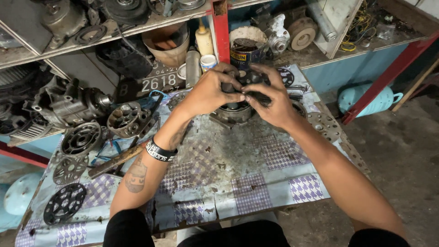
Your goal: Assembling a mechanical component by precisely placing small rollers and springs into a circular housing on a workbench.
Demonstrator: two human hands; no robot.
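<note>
Both hands, left hand (208,91) and right hand (270,98), grip a round metal part (233,112).

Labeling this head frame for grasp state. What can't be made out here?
- Head view: small dark part pinched between left hand and right hand; fingers cover most of it, shape unclear.
- Round metal housing under the hands: top hidden by both hands.
- Upper shelf parts: cut off by top edge.

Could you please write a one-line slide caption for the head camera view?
Both hands, left hand and right hand, grip a dark round metal part on a worn patterned-cloth workbench.
</note>
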